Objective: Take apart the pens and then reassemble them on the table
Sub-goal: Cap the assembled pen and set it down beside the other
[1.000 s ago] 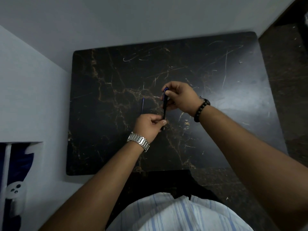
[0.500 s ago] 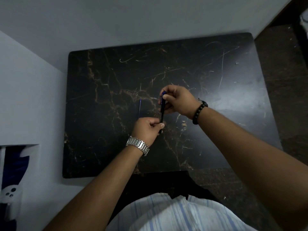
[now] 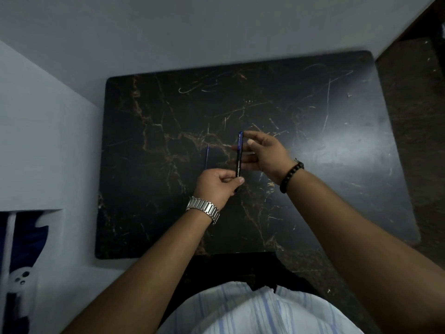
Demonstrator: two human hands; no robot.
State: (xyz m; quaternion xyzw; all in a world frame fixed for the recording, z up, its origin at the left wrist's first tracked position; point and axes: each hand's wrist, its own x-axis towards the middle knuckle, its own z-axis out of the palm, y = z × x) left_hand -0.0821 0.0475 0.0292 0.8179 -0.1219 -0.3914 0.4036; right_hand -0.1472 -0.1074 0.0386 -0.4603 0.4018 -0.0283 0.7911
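A dark blue pen barrel [image 3: 239, 155] with white print stands nearly upright above the black marble table [image 3: 313, 189]. My left hand [image 3: 215, 186] pinches its lower end between thumb and fingers. My right hand [image 3: 263, 153] is just right of the barrel's upper half. Its fingers are spread, the thumb is off the barrel, and the fingertips reach behind it. A thin blue refill [image 3: 207, 156] lies on the table, left of the barrel and just beyond my left hand.
White walls close in on the table at the back and left. A recess at the lower left holds a white controller [image 3: 21, 278]. Dark marble floor [image 3: 414, 141] lies to the right. The table's near edge is at my striped shirt [image 3: 252, 312].
My right hand has let go of the barrel's top and spread its fingers. My left hand keeps its hold on the lower end. The refill has not moved.
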